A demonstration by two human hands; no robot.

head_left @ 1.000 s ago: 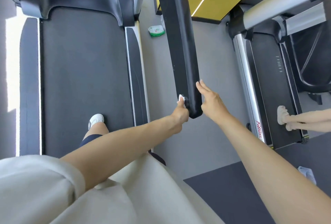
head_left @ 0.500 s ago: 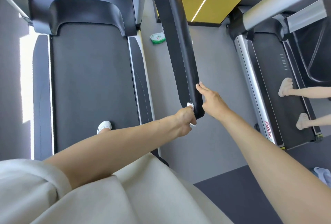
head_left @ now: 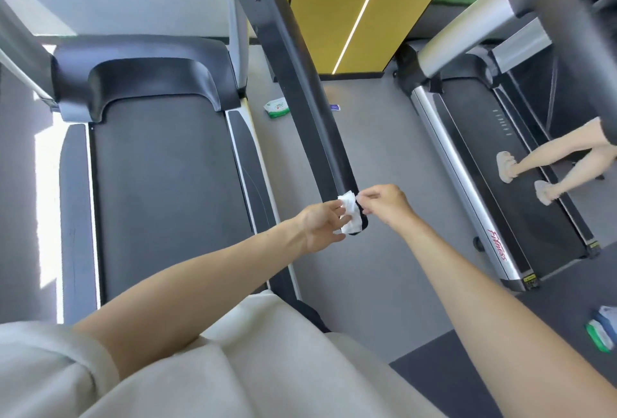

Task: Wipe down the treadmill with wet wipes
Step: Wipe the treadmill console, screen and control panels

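Note:
I stand on a treadmill with a dark belt (head_left: pixel 160 190) and a long black handrail (head_left: pixel 300 93) running toward me on its right. A crumpled white wet wipe (head_left: pixel 351 214) lies against the near end of that handrail. My left hand (head_left: pixel 322 225) holds the wipe from the left, fingers curled round it. Just to the right, my right hand (head_left: pixel 384 204) pinches the wipe's upper edge with its fingertips. The handrail's tip is partly hidden behind the wipe.
A green-and-white wipes pack (head_left: pixel 276 108) lies on the grey floor between the machines. To the right stands a second treadmill (head_left: pixel 494 190), where another person's legs (head_left: pixel 547 164) walk. More packs (head_left: pixel 604 331) sit at the right edge.
My right hand left the handrail's side and moved in to pinch the wipe. My left hand turned, so the wipe now shows spread at the rail's end. The camera tilted upward.

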